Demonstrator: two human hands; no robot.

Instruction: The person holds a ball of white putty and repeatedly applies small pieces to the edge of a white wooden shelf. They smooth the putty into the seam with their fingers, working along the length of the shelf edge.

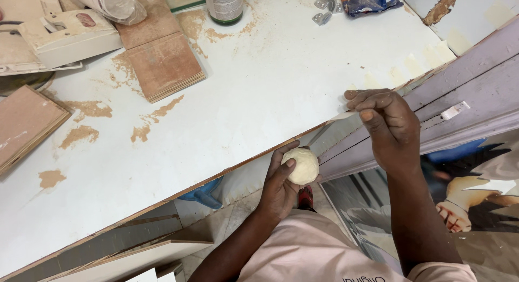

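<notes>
My left hand (281, 187) holds a pale cream ball of putty (301, 166) just below the near edge of a white board (270, 93). My right hand (386, 125) pinches a thin pale strip of edge banding (346, 115) against the board's edge, fingers closed on it. The strip runs along the edge toward the upper right. My forearms reach up from the bottom of the frame over a pale pink shirt.
Brown sawdust patches dot the board. Square brown wood pieces (162, 63) lie at the upper left beside a white power tool (65, 36). A bottle (224, 6), metal hinges (327, 6) and a blue packet (367, 1) sit at the far edge. Grey mouldings (470, 93) lie at the right.
</notes>
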